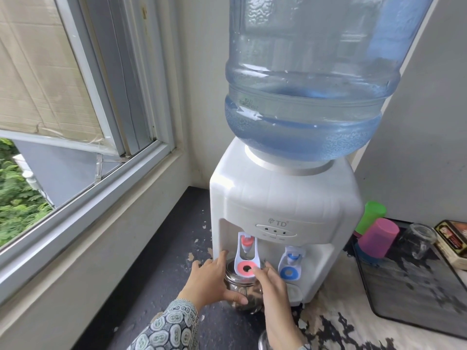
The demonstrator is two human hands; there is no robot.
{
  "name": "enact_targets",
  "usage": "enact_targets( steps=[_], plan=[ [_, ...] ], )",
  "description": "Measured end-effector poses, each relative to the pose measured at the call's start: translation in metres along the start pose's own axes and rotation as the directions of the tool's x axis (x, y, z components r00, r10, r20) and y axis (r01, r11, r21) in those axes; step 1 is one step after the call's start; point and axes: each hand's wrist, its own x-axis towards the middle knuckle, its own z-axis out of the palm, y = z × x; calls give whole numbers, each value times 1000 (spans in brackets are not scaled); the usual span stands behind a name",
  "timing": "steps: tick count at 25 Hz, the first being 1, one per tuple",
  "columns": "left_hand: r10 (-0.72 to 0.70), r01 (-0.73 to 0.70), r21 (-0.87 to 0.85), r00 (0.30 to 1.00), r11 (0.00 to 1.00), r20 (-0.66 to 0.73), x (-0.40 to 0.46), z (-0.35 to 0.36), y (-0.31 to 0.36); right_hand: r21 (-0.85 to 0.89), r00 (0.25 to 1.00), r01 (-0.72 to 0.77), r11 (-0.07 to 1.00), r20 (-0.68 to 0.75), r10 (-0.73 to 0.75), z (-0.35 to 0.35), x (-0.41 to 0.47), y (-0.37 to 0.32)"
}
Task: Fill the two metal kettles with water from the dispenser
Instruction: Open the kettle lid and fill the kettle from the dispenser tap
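Observation:
A white water dispenser (283,198) stands on the counter with a large blue water bottle (310,72) on top. It has a red tap lever (246,267) on the left and a blue tap lever (290,272) on the right. A shiny metal kettle (243,290) sits under the red tap. My left hand (209,281) wraps around the kettle's left side. My right hand (274,289) rests against its right side, with fingertips touching the red lever. The rim of a second metal vessel (264,341) peeks out at the bottom edge, mostly hidden by my right wrist.
A dark tray (417,294) at the right carries a pink cup (377,239), a green cup (372,217), a glass jar (419,239) and a small box (454,238). A window (63,122) and its sill run along the left. The counter's surface (341,329) is worn and peeling.

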Motion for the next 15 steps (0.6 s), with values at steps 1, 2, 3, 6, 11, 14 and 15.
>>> enact_targets(
  steps=[1,2,3,6,11,14,15],
  plan=[
    [3,-3,-1,1000,1000,1,0,0,0,36,1000,23,999,12,-23,1,-2,-4],
    [5,-5,-1,1000,1000,-1,0,0,0,57,998,50,997,32,-51,3,-5,-9],
    [6,-6,3,1000,1000,-4,0,0,-1,58,995,80,995,58,-83,5,-6,-15],
    [3,-3,16,1000,1000,1,0,0,-1,40,987,134,990,81,-137,6,-5,-20],
    [12,-12,4,1000,1000,-14,-1,-1,-2,-143,983,178,974,-21,-183,3,-1,7],
    [17,-18,-4,1000,1000,-26,-1,1,-3,-235,983,161,959,-53,-178,-3,3,27],
    [19,-19,-6,1000,1000,-21,-1,1,-3,-257,987,140,956,-40,-155,-6,3,31]
  ],
)
